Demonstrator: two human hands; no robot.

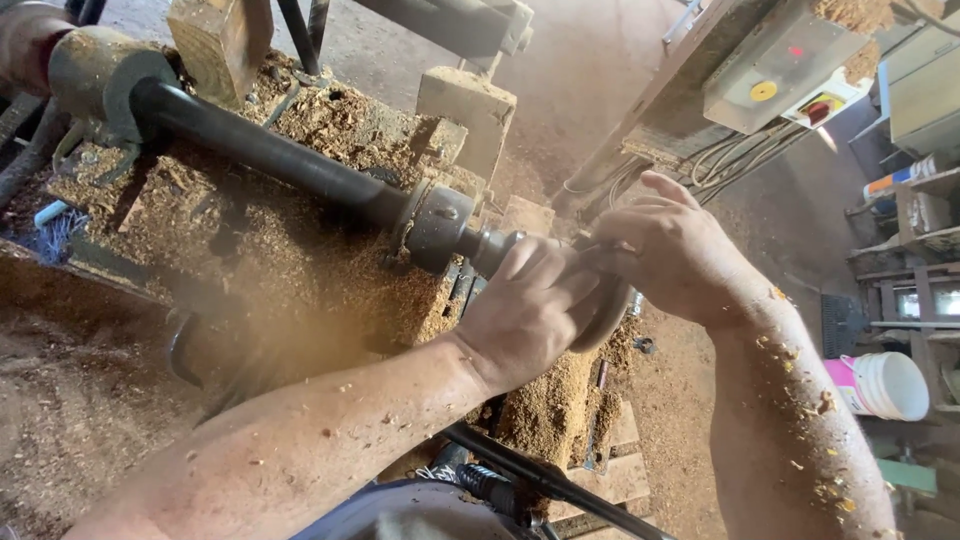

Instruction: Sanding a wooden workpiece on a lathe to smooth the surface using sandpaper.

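left hand (530, 310) curled over round handwheel (605, 315) | right hand (665, 250) gripping its far rim, fingers bent | dark spindle (270, 150) on lathe, sawdust-covered bed (250, 250)

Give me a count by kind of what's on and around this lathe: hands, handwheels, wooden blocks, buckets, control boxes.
Hands: 2, the left hand and the right hand, both on the handwheel
Handwheel: 1
Wooden blocks: 2, one block at the top, another further right
White bucket: 1
Control box: 1
Total: 7
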